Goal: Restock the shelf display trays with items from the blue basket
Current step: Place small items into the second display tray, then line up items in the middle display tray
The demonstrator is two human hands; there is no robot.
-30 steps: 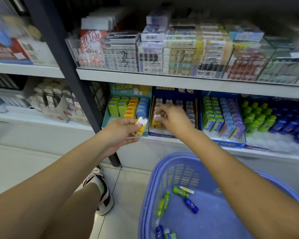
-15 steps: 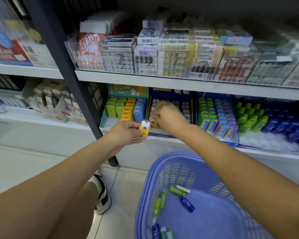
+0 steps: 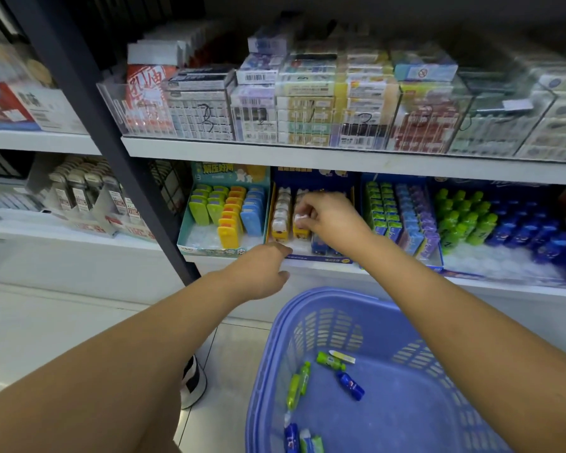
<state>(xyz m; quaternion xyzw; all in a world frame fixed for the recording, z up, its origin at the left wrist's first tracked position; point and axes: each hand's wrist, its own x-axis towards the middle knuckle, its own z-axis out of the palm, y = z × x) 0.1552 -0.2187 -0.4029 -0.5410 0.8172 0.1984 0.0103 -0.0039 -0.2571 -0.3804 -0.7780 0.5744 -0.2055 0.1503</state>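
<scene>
- Right hand (image 3: 332, 223): you reach into the dark blue tray (image 3: 321, 258) on the lower shelf (image 3: 490, 284). Your fingers are curled down and pinch the white top of a yellow item (image 3: 299, 229), which stands in the tray's second column from the left.
- Left hand (image 3: 262, 273): palm down, just in front of that tray's front lip. The fingers are curled under, and it cannot be told whether they hold anything.
- Yellow column (image 3: 280, 220): like items with white tops, packed front to back along the tray's left side.
- Teal tray (image 3: 190, 237): just left of the dark blue tray, with upright green, orange and blue cases in rows.
- Blue basket (image 3: 307, 300): below the shelf, between your forearms. Loose inside are a green bottle (image 3: 330, 361), a blue bottle (image 3: 350, 385) and green tubes (image 3: 298, 385), with more pieces at the near edge.
- Packs (image 3: 402, 217): green, blue and purple, in the tray to the right.
- Small bottles (image 3: 471, 220): green and blue, further right.
</scene>
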